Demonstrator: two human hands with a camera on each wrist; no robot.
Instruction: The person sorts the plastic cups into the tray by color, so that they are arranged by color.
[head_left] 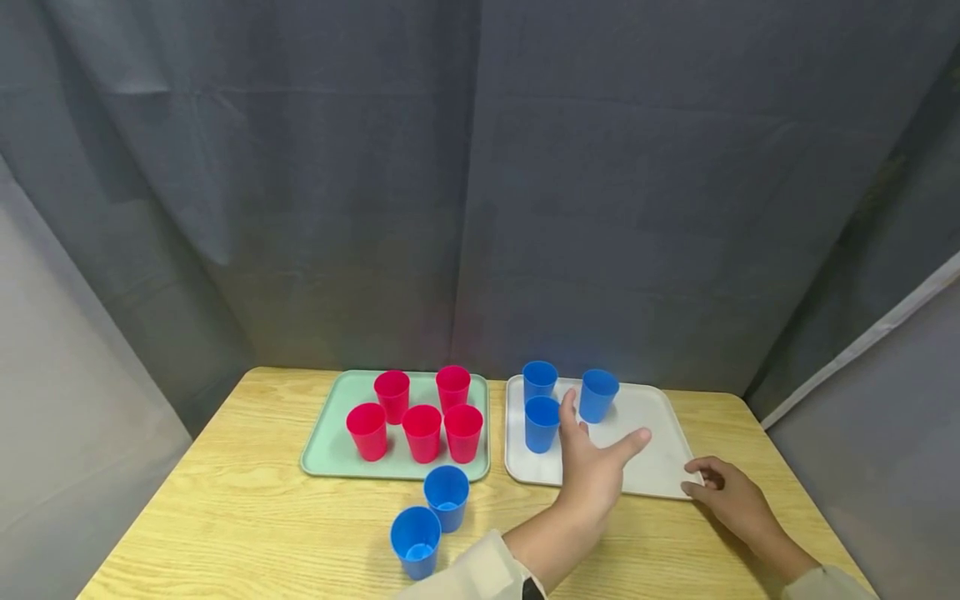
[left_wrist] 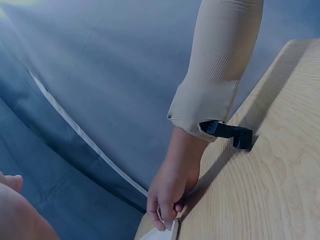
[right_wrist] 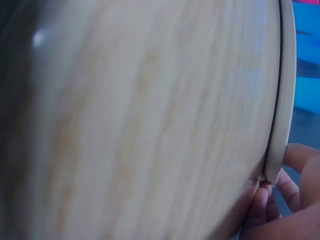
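My left hand (head_left: 592, 471) is over the white tray (head_left: 652, 450), thumb spread wide and fingers extended. Its index finger lies right beside a blue cup (head_left: 542, 425) at the tray's left; whether they touch I cannot tell. Two more blue cups stand behind, one at the back left (head_left: 539, 379) and another to its right (head_left: 599, 397). At the tray's front right corner, my right hand (head_left: 731, 500) pinches the rim between thumb and fingers. The right wrist view shows those fingers (right_wrist: 297, 157) around the corner. Only part of the left hand (left_wrist: 22, 215) shows in the left wrist view.
Left of the white tray lies a green tray (head_left: 322, 450) bearing several red cups (head_left: 422, 434). Two upright blue cups, one nearer (head_left: 416, 542) and one farther (head_left: 447, 498), stand on the wooden table (head_left: 247, 492) in front. Grey curtains (head_left: 375, 208) hang behind and beside the table.
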